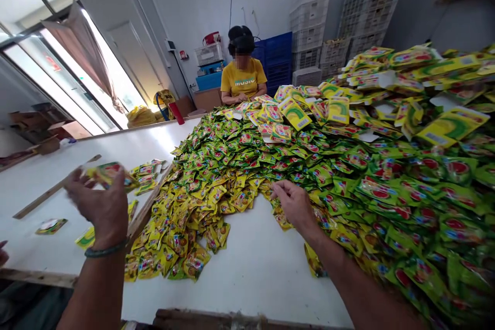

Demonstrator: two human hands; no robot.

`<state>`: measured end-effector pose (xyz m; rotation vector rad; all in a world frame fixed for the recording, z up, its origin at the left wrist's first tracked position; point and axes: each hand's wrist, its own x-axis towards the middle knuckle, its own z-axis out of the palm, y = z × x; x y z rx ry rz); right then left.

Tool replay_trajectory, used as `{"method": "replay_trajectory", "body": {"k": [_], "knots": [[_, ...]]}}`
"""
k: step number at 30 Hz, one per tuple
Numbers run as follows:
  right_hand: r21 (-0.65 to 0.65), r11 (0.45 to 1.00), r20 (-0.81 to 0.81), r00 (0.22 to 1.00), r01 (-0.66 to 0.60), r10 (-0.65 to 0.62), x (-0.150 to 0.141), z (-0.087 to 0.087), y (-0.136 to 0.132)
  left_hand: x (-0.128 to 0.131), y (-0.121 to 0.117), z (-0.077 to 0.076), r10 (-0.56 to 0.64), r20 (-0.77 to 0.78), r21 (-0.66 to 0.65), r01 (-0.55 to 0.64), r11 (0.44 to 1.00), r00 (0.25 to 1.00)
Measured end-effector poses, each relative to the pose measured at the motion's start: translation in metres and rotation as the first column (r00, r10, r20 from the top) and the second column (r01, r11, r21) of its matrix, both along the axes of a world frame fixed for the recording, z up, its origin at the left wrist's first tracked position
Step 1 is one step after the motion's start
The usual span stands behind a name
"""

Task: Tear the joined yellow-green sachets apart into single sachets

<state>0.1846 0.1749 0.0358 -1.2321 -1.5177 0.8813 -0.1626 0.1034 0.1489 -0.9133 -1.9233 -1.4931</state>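
Note:
My left hand (101,203) is raised over the left part of the table, blurred a little. Its fingers are curled round a small yellow-and-green printed carton (112,174) with red on its face. My right hand (293,205) reaches to the near edge of the heap, thumb and forefinger pinched together beside the yellow sachets (247,197); whether a sachet is between the fingertips is not clear. Green sachets (240,147) with red fruit prints lie heaped behind and to the right. Flat and folded cartons (296,113) with white flaps rest on top of the heap.
Wooden strips (58,185) (149,209) lie on the white table (251,263). Several cartons (149,174) lie on the left, one (52,226) apart. Another person's fingers (3,255) show at the left edge. A person in yellow (244,80) sits opposite. Crates (309,26) stand behind.

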Motion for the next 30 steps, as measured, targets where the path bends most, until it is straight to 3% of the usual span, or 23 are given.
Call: {"method": "replay_trajectory", "body": {"k": [1, 2, 4, 5, 7, 9, 11, 14, 17, 19, 21, 24, 26, 28, 30], "knots": [[0.018, 0.999, 0.03, 0.999, 0.027, -0.028, 0.0, -0.001, 0.001, -0.003, 0.002, 0.004, 0.095, -0.128, 0.057, -0.088, 0.994, 0.987], [0.042, 0.999, 0.057, 0.998, 0.032, -0.034, -0.001, -0.003, 0.001, 0.001, 0.005, 0.003, 0.094, -0.226, 0.049, -0.085, 0.995, 0.97], [0.088, 0.996, 0.108, 0.994, 0.01, -0.02, -0.005, -0.007, 0.001, 0.026, 0.016, -0.012, -0.145, -0.351, -0.149, 0.098, 0.984, 0.925], [0.105, 0.994, 0.132, 0.991, -0.002, -0.012, -0.006, -0.009, 0.0, 0.043, 0.023, -0.024, -0.287, -0.371, -0.288, 0.185, 0.94, 0.883], [0.12, 0.993, 0.166, 0.986, -0.019, -0.001, -0.007, -0.013, 0.0, 0.076, 0.04, -0.051, -0.485, -0.353, -0.552, 0.241, 0.798, 0.8], [0.116, 0.993, 0.185, 0.983, -0.031, 0.009, -0.007, -0.016, 0.0, 0.098, 0.057, -0.076, -0.544, -0.316, -0.701, 0.195, 0.686, 0.777], [0.107, 0.994, 0.203, 0.979, -0.038, 0.015, -0.006, -0.016, 0.0, 0.104, 0.072, -0.094, -0.523, -0.301, -0.737, 0.153, 0.659, 0.797], [0.107, 0.993, 0.227, 0.974, -0.042, 0.017, -0.006, -0.016, 0.0, 0.095, 0.087, -0.102, -0.515, -0.257, -0.67, 0.233, 0.705, 0.818], [0.093, 0.994, 0.19, 0.981, -0.049, 0.03, -0.007, -0.014, 0.0, 0.09, 0.088, -0.094, -0.577, -0.1, -0.538, 0.444, 0.717, 0.811], [0.047, 0.997, 0.123, 0.991, -0.054, 0.048, -0.008, -0.013, 0.0, 0.097, 0.081, -0.086, -0.61, 0.087, -0.417, 0.585, 0.696, 0.788], [-0.033, 0.994, 0.001, 0.995, -0.102, 0.102, -0.009, -0.012, 0.0, 0.111, 0.071, -0.082, -0.671, 0.34, -0.263, 0.752, 0.605, 0.659], [-0.15, 0.945, -0.272, 0.931, -0.292, 0.244, -0.011, -0.013, 0.001, 0.142, 0.056, -0.091, -0.681, 0.676, 0.013, 0.919, 0.393, 0.281], [-0.16, 0.918, -0.348, 0.891, -0.363, 0.291, -0.012, -0.016, 0.003, 0.162, 0.048, -0.105, -0.616, 0.78, 0.106, 0.946, 0.308, 0.113], [-0.146, 0.924, -0.24, 0.919, -0.353, 0.313, -0.012, -0.021, 0.004, 0.177, 0.041, -0.118, -0.559, 0.827, 0.092, 0.963, 0.252, 0.067], [-0.121, 0.935, -0.06, 0.943, -0.332, 0.328, -0.011, -0.025, 0.005, 0.183, 0.038, -0.124, -0.527, 0.845, 0.009, 0.983, 0.186, 0.092]]}}
